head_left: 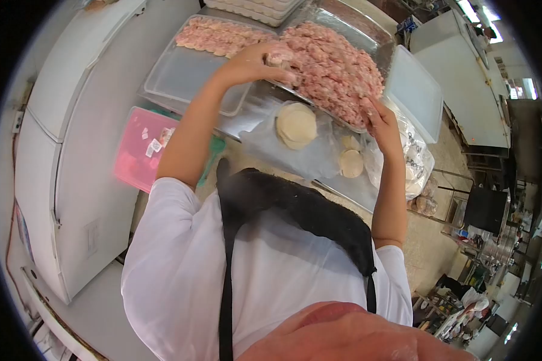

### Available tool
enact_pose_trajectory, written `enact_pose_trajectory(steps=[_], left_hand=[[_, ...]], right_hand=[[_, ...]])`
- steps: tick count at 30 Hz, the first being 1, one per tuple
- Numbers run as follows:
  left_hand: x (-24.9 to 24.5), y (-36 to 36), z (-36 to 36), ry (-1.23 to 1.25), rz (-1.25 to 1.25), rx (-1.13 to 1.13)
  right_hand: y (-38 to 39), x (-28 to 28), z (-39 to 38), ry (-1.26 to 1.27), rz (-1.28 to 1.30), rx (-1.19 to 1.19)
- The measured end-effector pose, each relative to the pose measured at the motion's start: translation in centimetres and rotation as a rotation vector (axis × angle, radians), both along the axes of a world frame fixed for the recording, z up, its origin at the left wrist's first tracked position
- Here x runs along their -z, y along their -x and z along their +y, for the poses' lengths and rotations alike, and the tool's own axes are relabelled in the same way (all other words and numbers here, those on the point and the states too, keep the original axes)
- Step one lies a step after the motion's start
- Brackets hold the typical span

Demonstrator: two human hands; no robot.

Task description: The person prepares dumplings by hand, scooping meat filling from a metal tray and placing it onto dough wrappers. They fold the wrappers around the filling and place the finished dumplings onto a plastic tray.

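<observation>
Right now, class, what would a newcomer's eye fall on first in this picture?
A big heap of pink minced meat sits at top centre. The left hand rests at its left edge and the right hand at its lower right corner. Just below lies a stack of round dough wrappers.

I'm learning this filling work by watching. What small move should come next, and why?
Probably carry a pinch of mince across to the left hand. The right hand rests at the near edge of the mince heap, while the left hand curls round a pale wrapper over the tray.
</observation>
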State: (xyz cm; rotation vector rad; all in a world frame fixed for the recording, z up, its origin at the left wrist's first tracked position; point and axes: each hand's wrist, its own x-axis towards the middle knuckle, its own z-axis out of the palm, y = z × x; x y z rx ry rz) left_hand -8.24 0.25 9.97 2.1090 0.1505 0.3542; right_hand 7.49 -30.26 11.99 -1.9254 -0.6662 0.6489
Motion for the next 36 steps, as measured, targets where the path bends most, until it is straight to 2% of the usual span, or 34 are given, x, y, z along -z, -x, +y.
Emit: enact_pose_trajectory(steps=[3, 6, 8, 12, 17, 21, 24, 27, 29, 30, 33, 36], left_hand=[[3.8, 3.8, 6.2, 0.115, 0.122, -0.142], [9.5, 6.4, 11.3, -0.211, 0.063, -0.278], [11.7, 6.1, 12.3, -0.216, 0.063, -0.322], [10.5, 4.9, 11.0, -0.226, 0.131, -0.35], [14.3, 2.7, 11.1, -0.337, 0.089, -0.336], [14.8, 0.9, 11.5, -0.381, 0.071, -0.294], [13.3, 1.0, 11.4, -0.364, 0.074, -0.201], [13.7, 2.3, 11.8, -0.465, 0.084, -0.129], [12.0, 3.2, 9.0, -0.538, 0.049, -0.18], [10.9, 3.9, 7.7, -0.573, 0.031, -0.214], [6.6, 3.8, -0.6, -0.307, -0.152, 0.091], [6.3, 2.7, -8.0, -0.148, -0.112, 0.303]], right_hand=[[1.7, 0.3, 0.7, -0.162, 0.198, 0.087], [3.8, 0.2, 1.8, -0.222, 0.223, 0.259], [5.4, -0.2, 2.8, -0.266, 0.246, 0.302], [7.3, 0.1, 3.8, -0.283, 0.241, 0.338], [8.9, 0.4, 3.5, -0.191, 0.199, 0.393], [9.7, 0.0, 3.1, -0.18, 0.192, 0.42], [7.0, 0.0, 1.1, 0.021, -0.09, 0.31], [2.6, 0.0, -1.7, 0.322, -1.089, 0.163], [1.6, -3.9, -2.9, 0.798, -1.018, 0.065], [0.5, -4.8, -3.8, 0.866, -1.01, 0.008], [-2.2, -6.8, -5.0, 0.947, -1.146, -0.259], [-4.1, -6.2, -4.7, 0.807, -1.329, -0.348]])
